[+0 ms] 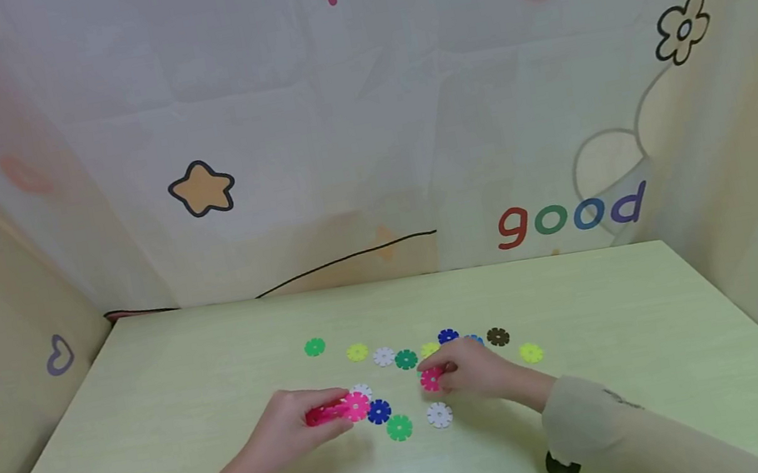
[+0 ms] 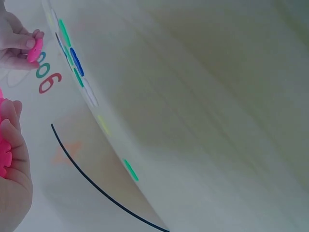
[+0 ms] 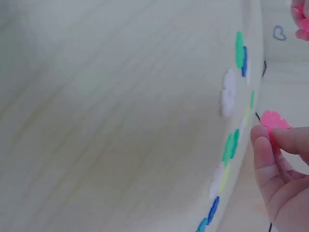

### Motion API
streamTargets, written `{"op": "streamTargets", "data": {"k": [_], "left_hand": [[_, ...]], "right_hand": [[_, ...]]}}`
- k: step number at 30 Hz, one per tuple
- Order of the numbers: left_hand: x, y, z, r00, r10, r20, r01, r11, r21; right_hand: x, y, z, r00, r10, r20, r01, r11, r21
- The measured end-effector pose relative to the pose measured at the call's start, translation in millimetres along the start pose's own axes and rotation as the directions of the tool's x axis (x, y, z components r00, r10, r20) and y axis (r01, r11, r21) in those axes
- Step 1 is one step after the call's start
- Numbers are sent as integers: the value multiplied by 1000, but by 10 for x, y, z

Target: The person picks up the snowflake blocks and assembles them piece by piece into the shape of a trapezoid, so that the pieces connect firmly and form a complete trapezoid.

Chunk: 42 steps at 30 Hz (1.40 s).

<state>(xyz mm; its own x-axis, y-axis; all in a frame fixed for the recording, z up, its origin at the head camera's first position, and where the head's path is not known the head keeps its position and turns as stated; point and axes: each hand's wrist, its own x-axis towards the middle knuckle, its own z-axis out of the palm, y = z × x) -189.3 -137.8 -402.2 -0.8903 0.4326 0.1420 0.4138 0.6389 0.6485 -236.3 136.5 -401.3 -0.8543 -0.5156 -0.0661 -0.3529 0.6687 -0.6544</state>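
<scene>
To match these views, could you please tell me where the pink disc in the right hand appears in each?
Head: pink disc, below centre, slightly right.
Left wrist: pink disc, upper left.
Right wrist: pink disc, far right, mid-height.
Shared landmark: the left hand, holding pink pieces.

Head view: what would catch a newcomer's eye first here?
Probably the bunch of bright pink, notched plastic discs in the left hand, and the matching disc pinched in the right hand. Behind, the multicoloured printed word "good" stands out low on the right of the pale fabric backdrop.
</scene>
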Motion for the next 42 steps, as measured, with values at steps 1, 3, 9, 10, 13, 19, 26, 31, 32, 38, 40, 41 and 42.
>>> {"op": "streamTargets", "data": {"k": [1, 3, 9, 10, 13, 19, 26, 31, 32, 38, 40, 41, 42], "left_hand": [[7, 11, 7, 1000, -2, 4, 2, 1000, -9], [19, 36, 20, 1000, 0, 11, 0, 1000, -20], [51, 115, 62, 999, 43, 21, -42, 999, -34], [59, 127, 69, 998, 55, 21, -54, 998, -32], [79, 166, 92, 997, 77, 29, -76, 997, -27], [109, 230, 138, 995, 95, 41, -93, 994, -49], [126, 273, 192, 994, 96, 51, -91, 991, -95], [133, 302, 212, 994, 95, 50, -89, 990, -110], [134, 308, 215, 994, 97, 48, -91, 989, -116], [143, 344, 222, 994, 96, 61, -86, 985, -149], [145, 351, 222, 994, 88, 67, -77, 985, -155], [145, 352, 223, 994, 88, 68, -77, 985, -155], [145, 355, 223, 994, 85, 70, -73, 985, -158]], "right_hand": [[-17, -7, -14, 1000, 0, -5, 0, 1000, 5], [-49, -21, -39, 1000, 2, -12, -2, 1000, 25], [-146, -88, -83, 1000, -11, -25, 14, 993, 121], [-166, -108, -87, 1000, -13, -28, 17, 990, 141], [-225, -165, -90, 999, -20, -33, 26, 981, 194], [-323, -260, -58, 997, -58, -59, 72, 958, 278], [-369, -298, 21, 995, -71, -70, 92, 921, 379], [-399, -321, 41, 994, -75, -83, 101, 917, 386], [-402, -321, 45, 993, -75, -86, 103, 917, 385], [-406, -325, 76, 992, -91, -93, 120, 911, 394], [-408, -327, 83, 991, -97, -95, 127, 908, 398], [-408, -326, 86, 990, -99, -97, 130, 908, 398], [-410, -326, 89, 990, -103, -101, 135, 908, 397]]}}
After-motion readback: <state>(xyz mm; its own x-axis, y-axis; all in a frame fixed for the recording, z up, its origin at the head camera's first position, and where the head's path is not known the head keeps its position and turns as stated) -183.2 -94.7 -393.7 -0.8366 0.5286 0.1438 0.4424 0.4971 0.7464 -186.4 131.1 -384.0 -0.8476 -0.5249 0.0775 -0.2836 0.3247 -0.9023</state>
